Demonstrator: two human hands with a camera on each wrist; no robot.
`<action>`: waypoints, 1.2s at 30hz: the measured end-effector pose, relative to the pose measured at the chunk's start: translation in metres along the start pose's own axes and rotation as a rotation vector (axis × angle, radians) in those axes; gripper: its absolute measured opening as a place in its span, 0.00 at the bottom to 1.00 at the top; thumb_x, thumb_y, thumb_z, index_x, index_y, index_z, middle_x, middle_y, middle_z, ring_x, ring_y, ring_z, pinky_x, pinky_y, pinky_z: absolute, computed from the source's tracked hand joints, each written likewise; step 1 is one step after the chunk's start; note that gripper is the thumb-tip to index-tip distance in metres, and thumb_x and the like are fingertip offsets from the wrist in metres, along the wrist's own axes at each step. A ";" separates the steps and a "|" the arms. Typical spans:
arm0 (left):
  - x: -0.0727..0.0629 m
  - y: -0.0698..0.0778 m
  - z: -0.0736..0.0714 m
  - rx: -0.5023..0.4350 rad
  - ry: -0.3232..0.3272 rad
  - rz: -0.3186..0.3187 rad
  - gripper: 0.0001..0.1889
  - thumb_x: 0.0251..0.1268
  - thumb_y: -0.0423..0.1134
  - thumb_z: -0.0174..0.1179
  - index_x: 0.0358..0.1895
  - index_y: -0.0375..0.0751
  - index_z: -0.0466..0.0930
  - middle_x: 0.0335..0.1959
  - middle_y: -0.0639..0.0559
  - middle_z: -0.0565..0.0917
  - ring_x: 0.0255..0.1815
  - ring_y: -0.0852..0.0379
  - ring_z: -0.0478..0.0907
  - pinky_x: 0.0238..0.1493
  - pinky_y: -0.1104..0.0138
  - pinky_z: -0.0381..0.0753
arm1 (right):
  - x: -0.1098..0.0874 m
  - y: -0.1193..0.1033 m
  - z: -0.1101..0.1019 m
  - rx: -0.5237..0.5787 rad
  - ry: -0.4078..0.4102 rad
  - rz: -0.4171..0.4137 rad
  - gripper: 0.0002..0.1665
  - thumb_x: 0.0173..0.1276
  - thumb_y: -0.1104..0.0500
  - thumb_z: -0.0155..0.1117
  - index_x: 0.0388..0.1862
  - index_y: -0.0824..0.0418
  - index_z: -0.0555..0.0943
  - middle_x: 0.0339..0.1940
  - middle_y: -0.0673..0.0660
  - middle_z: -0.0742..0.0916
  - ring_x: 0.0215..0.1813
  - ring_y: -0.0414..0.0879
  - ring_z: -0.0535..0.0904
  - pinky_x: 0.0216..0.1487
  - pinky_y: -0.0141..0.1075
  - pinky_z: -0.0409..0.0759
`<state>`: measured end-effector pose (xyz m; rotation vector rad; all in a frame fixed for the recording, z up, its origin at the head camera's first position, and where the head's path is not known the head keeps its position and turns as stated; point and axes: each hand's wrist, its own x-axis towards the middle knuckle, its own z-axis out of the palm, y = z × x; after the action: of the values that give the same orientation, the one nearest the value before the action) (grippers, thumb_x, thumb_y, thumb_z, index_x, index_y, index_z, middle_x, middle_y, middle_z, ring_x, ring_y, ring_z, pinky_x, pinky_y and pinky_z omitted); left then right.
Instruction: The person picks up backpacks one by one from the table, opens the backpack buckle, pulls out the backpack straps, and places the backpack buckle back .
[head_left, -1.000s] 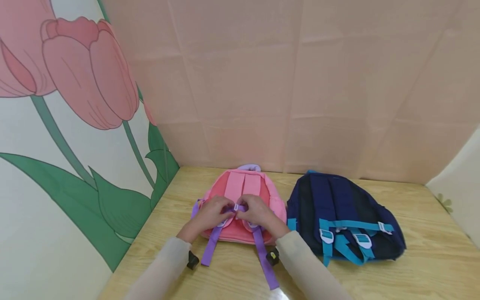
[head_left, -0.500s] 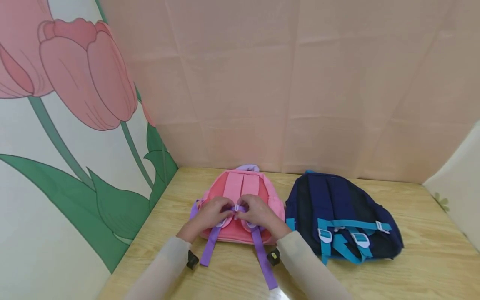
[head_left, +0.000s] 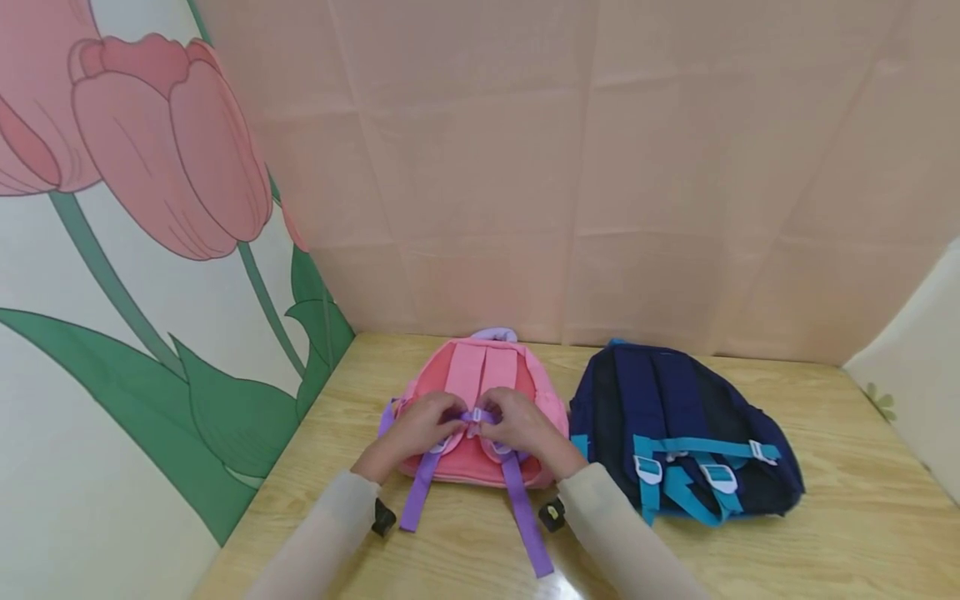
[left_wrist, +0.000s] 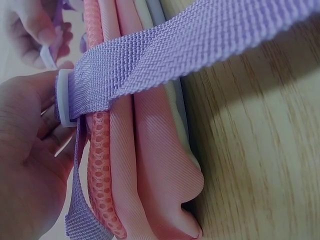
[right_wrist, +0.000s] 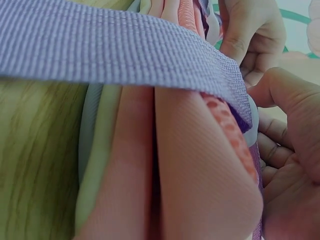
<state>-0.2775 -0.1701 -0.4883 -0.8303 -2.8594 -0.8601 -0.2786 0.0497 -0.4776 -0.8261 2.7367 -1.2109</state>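
Note:
A small pink backpack [head_left: 480, 472] lies with its shoulder straps facing up. Over its middle, my left hand [head_left: 423, 423] and right hand [head_left: 519, 422] pinch a narrow purple chest strap from opposite sides, fingers curled. A small white buckle [head_left: 477, 414] shows between the fingertips. Below the hands, two loose purple webbing ends [head_left: 420, 493] trail onto the table. In the left wrist view a white strap adjuster [left_wrist: 64, 97] sits beside my left fingers. Wide purple webbing [right_wrist: 125, 47] crosses the right wrist view, with my right thumb near its fold.
To the right, close beside the pink backpack, lies a navy backpack [head_left: 678, 400] with turquoise straps [head_left: 712, 448] and white buckles. Both rest on a wood-grain table [head_left: 855, 467]. A beige cloth wall [head_left: 570, 167] stands behind, and a tulip-patterned panel [head_left: 172, 150] on the left.
The white buckle has shifted slightly right between the fingertips. Both hands keep their pinch over the pink backpack. The whole view has drifted a little.

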 end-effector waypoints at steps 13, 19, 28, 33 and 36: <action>0.001 -0.001 0.001 0.001 -0.017 -0.034 0.08 0.71 0.39 0.65 0.50 0.45 0.83 0.45 0.56 0.84 0.49 0.59 0.79 0.54 0.60 0.80 | -0.003 0.004 -0.002 -0.012 0.003 0.016 0.12 0.61 0.61 0.75 0.43 0.57 0.83 0.38 0.50 0.84 0.39 0.44 0.77 0.42 0.38 0.80; 0.001 0.000 0.000 0.003 -0.016 -0.033 0.08 0.71 0.39 0.65 0.50 0.45 0.83 0.44 0.55 0.84 0.49 0.59 0.79 0.54 0.60 0.80 | -0.004 0.004 -0.004 -0.017 0.001 0.035 0.14 0.61 0.63 0.74 0.45 0.58 0.83 0.40 0.51 0.84 0.41 0.45 0.77 0.45 0.41 0.82; 0.000 -0.001 0.001 0.008 -0.015 -0.028 0.08 0.71 0.40 0.65 0.49 0.45 0.83 0.44 0.57 0.83 0.47 0.60 0.79 0.53 0.61 0.80 | -0.005 0.007 -0.006 -0.031 -0.005 0.043 0.14 0.61 0.63 0.74 0.45 0.58 0.83 0.40 0.51 0.84 0.42 0.45 0.78 0.44 0.40 0.82; 0.000 -0.001 0.000 0.005 -0.015 -0.032 0.08 0.71 0.39 0.65 0.49 0.46 0.83 0.44 0.57 0.83 0.47 0.60 0.79 0.53 0.61 0.80 | -0.007 0.006 -0.008 -0.032 -0.002 0.042 0.13 0.61 0.63 0.74 0.44 0.58 0.83 0.39 0.51 0.84 0.40 0.45 0.78 0.42 0.39 0.82; -0.001 0.000 0.000 0.000 -0.016 -0.038 0.08 0.71 0.39 0.65 0.49 0.46 0.83 0.44 0.56 0.83 0.47 0.60 0.78 0.53 0.61 0.80 | -0.008 0.006 -0.008 -0.038 -0.003 0.040 0.13 0.61 0.63 0.74 0.44 0.58 0.83 0.39 0.51 0.84 0.40 0.44 0.78 0.42 0.38 0.82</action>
<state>-0.2771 -0.1706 -0.4888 -0.7893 -2.8975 -0.8607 -0.2763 0.0619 -0.4775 -0.7719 2.7682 -1.1535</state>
